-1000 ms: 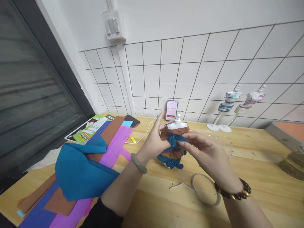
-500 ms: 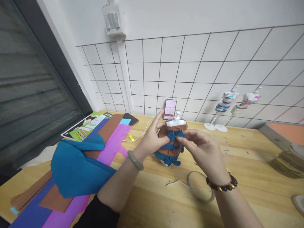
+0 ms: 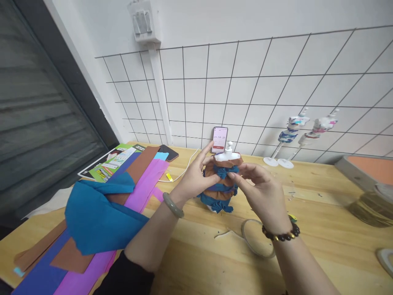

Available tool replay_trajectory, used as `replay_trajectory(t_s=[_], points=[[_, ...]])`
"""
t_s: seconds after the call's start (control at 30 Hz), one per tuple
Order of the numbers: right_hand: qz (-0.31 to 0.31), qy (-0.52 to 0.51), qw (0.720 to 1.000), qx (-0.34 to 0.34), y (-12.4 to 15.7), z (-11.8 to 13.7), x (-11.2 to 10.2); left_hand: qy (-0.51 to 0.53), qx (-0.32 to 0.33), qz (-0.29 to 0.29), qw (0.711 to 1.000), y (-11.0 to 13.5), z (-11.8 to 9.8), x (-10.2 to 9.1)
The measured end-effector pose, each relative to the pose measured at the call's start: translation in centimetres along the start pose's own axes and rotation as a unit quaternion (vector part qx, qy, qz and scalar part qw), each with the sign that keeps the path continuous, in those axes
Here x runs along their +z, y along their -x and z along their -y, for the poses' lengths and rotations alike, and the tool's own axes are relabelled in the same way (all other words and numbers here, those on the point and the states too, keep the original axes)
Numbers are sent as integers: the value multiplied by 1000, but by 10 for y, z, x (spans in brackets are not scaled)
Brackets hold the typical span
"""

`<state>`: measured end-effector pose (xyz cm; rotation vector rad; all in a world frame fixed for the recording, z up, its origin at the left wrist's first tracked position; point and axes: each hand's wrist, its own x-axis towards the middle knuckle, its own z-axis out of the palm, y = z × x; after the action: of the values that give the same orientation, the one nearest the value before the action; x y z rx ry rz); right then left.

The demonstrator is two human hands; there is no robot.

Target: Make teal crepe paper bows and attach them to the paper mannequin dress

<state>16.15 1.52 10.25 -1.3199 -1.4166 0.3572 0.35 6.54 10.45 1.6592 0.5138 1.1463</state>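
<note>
A small white dress form (image 3: 227, 156) stands upright on the table, wrapped in brown, blue and purple crepe paper. A pleated blue paper bow (image 3: 223, 172) sits at its chest, and a blue paper ruffle (image 3: 221, 206) runs along the lower edge. My left hand (image 3: 196, 176) grips the form's left side, thumb on the front by the bow and index finger pointing up. From the right, my right hand (image 3: 260, 190) pinches the bow's right edge with the thumb in front; its other fingertips are partly hidden behind the form.
Crepe paper sheets (image 3: 101, 217) and leaflets (image 3: 112, 162) cover the left side. A lit phone (image 3: 219, 139) leans on the wall behind the form. A tape ring (image 3: 258, 255) lies near my right wrist. Two smaller dress forms (image 3: 290, 133) and a tape roll (image 3: 373, 207) stand right.
My right hand has shifted slightly left, its thumb still at the bow. My left hand keeps its hold. The whole view has moved a little.
</note>
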Motion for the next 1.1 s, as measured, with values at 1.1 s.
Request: replay_trajectory(t_s=[1.1], points=[[12,29,999,-14,-1,3,-2,-62,1,-13,998,1,-3,5]])
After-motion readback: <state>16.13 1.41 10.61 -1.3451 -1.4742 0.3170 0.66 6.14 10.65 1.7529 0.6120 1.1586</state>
